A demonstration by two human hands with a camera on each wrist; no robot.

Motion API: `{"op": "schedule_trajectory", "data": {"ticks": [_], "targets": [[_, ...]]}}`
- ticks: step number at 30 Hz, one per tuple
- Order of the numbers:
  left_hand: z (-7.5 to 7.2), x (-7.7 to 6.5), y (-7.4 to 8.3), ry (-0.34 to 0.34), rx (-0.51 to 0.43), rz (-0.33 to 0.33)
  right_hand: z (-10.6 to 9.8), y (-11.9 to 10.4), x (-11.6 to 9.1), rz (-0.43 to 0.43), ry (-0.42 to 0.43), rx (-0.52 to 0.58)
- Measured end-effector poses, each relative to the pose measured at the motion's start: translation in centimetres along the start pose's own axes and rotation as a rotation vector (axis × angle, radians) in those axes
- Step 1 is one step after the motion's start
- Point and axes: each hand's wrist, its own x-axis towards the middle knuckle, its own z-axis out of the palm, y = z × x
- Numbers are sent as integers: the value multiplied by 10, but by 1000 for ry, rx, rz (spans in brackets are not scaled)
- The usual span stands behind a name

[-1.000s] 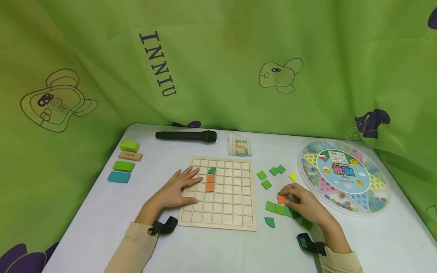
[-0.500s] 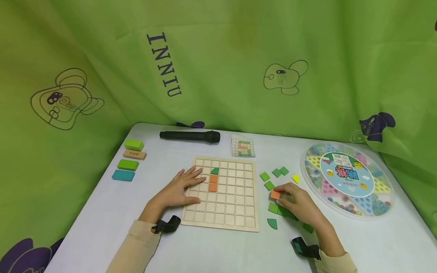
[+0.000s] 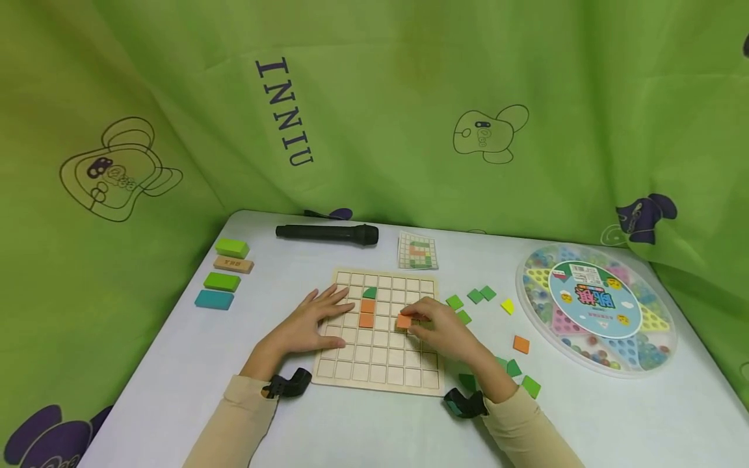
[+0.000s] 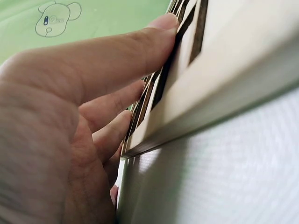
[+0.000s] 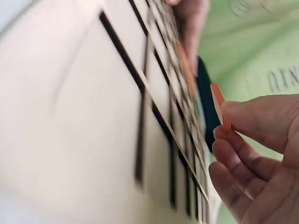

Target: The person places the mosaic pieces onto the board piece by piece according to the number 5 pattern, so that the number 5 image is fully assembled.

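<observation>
A wooden grid board point(image 3: 379, 375) lies mid-table with a green quarter-round tile point(image 3: 370, 293) and two orange square tiles point(image 3: 367, 312) in one column. My left hand point(image 3: 301, 325) rests on the board's left side with fingers spread and straight; in the left wrist view its thumb point(image 4: 159, 39) touches the frame. Over the right half of the board, my right hand point(image 3: 440, 330) pinches another orange square tile point(image 3: 403, 322). The right wrist view shows this orange tile point(image 5: 219, 105) held on edge between thumb and fingers, just off the grid.
Right of the board lie several green tiles point(image 3: 488, 293), a yellow tile point(image 3: 507, 306) and an orange tile point(image 3: 521, 344). A round marble game box point(image 3: 591, 305) stands at the right. A pattern card point(image 3: 418, 251) and a black microphone point(image 3: 328, 234) lie behind; several blocks point(image 3: 221, 281) sit at left.
My right hand has picked up an orange tile from the loose pieces and carried it left over the board. The left hand keeps its place on the board.
</observation>
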Motion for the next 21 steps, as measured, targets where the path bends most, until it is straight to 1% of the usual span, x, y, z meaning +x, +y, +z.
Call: {"op": "schedule_trajectory", "data": {"ticks": [6, 11, 16, 18, 21], "targets": [[-2, -1, 2, 3, 8, 0, 17, -10, 26, -17, -73, -83], [-6, -2, 3, 8, 3, -7, 24, -15, 38, -37, -115, -127], [-5, 0, 1, 12, -3, -7, 24, -17, 41, -35, -124, -139], [-4, 0, 0, 13, -14, -5, 23, -17, 39, -27, -125, -125], [0, 0, -1, 13, -24, 3, 19, -16, 30, -10, -104, -89]]}}
